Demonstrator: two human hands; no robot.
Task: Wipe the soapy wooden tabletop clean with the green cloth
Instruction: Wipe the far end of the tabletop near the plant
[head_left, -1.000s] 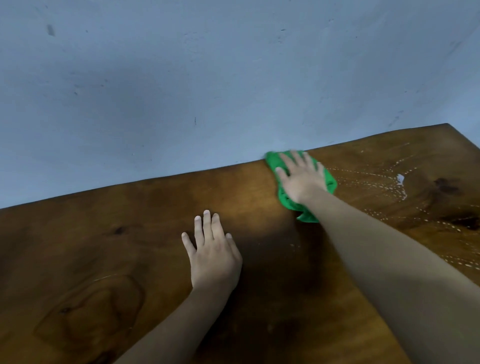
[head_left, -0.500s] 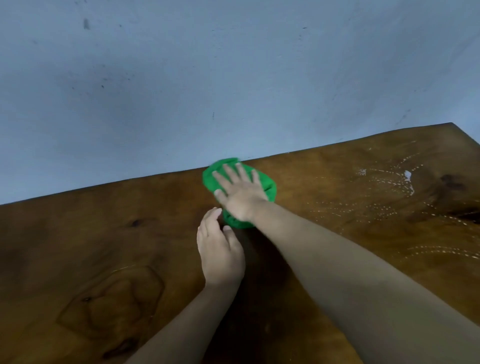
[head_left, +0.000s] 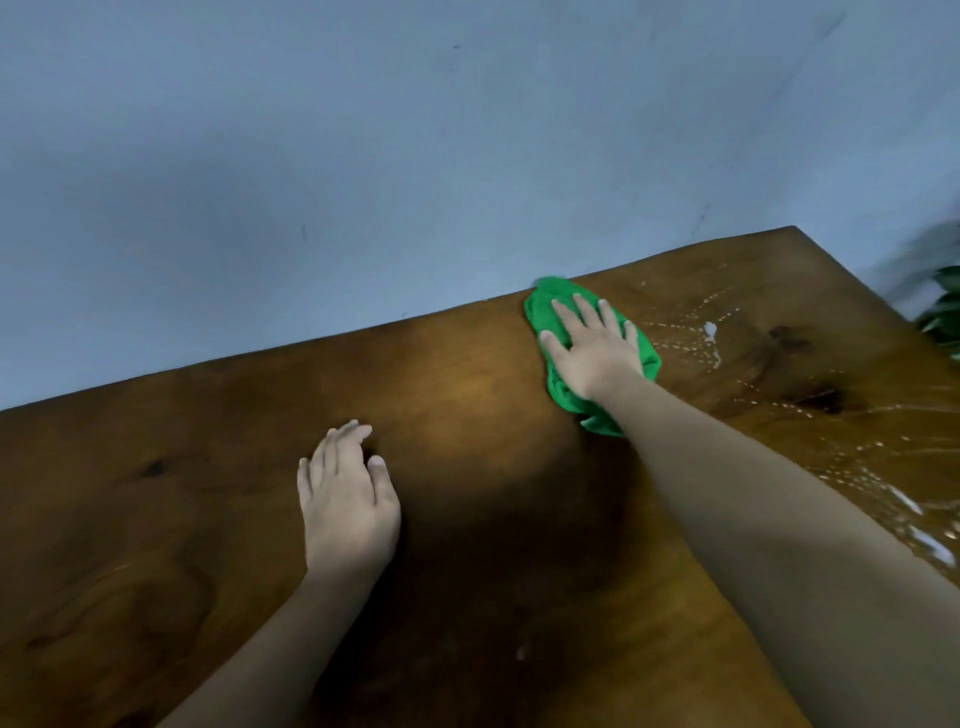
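The green cloth (head_left: 563, 397) lies at the far edge of the table (head_left: 467, 395), by the wall (head_left: 415, 156). The right hand (head_left: 592, 353) presses flat on it, fingers straight and spread. The left hand (head_left: 345, 499) rests on the bare wood, away from the cloth, and holds nothing. The cloth looks soft, light and probably wet, so it may bunch up or slip. A flat palm on its middle should hold it best. White soap (head_left: 709, 330) sits just to its right.
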